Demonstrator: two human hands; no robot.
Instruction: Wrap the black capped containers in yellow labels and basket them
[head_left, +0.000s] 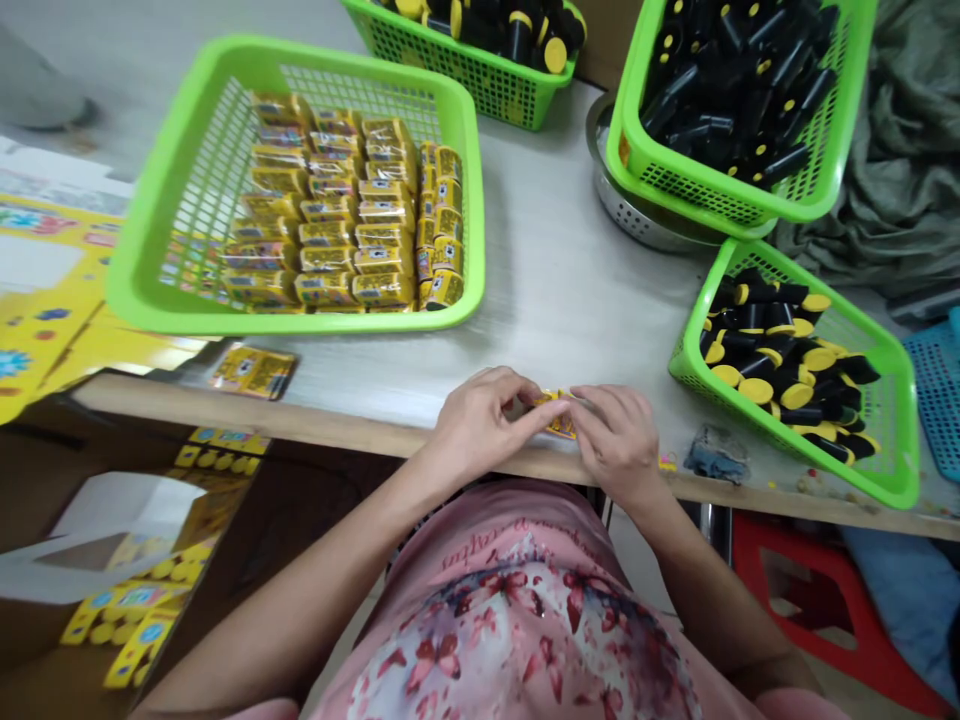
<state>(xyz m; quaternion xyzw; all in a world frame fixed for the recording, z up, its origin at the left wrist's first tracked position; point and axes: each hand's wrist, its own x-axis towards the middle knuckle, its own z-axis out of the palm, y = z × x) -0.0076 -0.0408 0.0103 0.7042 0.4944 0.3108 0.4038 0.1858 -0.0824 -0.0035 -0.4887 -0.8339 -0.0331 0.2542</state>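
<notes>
Left hand [487, 415] and right hand [615, 430] both pinch a small yellow piece [561, 425] at the table [562, 290] edge, bodyward and right of the pack basket [352, 322]; fingers cover most of it, exact grip can't be told. Progress: wrapped packs [326, 235] stand in rows inside the pack basket, look done; piece in hand is outside it, judged unfinished — and many loose black pieces [787, 410], in the small basket [909, 440] far right of the pack basket, look unwrapped. One flat pack [255, 372] lies near the pack basket's bodyward side. Around: back basket [465, 95] behind it, upper basket [847, 150] over a metal colander [637, 215] to its right, yellow sheets [37, 335] to its left. Possible obstruction: grey-blue scrap [716, 455] well right of the pack basket, near the right hand.
</notes>
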